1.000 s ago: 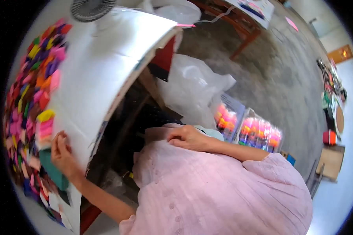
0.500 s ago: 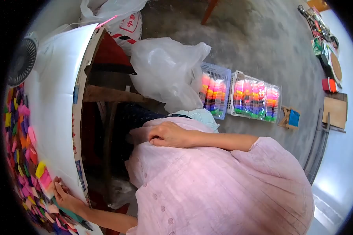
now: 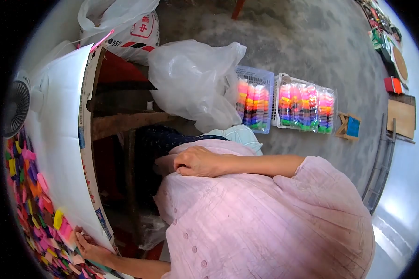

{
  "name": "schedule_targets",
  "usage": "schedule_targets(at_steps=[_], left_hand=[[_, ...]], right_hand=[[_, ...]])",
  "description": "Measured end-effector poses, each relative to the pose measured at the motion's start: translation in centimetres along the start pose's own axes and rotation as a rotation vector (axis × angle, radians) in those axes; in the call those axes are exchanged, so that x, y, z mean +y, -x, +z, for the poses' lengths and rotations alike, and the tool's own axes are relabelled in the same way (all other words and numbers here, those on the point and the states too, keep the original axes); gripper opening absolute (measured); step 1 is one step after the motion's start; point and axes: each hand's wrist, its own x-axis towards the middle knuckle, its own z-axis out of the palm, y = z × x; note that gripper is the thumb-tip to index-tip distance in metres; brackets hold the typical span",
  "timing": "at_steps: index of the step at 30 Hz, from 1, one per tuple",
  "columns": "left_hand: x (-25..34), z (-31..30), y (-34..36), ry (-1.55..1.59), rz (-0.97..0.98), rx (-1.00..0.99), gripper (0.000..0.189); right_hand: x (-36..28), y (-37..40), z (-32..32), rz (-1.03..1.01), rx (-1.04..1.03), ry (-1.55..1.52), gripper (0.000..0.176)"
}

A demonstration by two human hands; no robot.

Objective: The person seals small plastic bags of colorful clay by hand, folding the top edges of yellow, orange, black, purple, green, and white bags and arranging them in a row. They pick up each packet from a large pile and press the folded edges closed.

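Observation:
My left hand [image 3: 92, 249] is at the table's near edge, low in the view, its fingers a little apart against a small stack of pink and pale pieces [image 3: 68, 233] with a yellow piece [image 3: 58, 219] at its far end. Beyond it lies a heap of small coloured pieces [image 3: 35, 204]. My right hand [image 3: 198, 161] rests on the front of the pink shirt [image 3: 265, 209], fingers curled in; whatever they may hold is hidden.
A white sheet [image 3: 60, 125] covers the table, with a fan [image 3: 16, 108] at its far side. On the floor are a clear plastic bag [image 3: 191, 79], a blue basket [image 3: 264, 76] and a white basket [image 3: 284, 80] of colourful packs, and a small stool [image 3: 352, 126].
The view has shifted, so the fan and heap sit lower in the frame. My left hand stays at the same stack, and my right hand keeps its curled pose on the shirt.

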Motion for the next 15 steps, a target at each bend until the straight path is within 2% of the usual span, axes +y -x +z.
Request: schedule_targets(at_steps=[15], left_hand=[[-0.8,-0.2,-0.3,0.097,0.008,-0.011,0.033]], right_hand=[[0.2,0.0,0.1,-0.029,-0.036,0.009,0.023]])
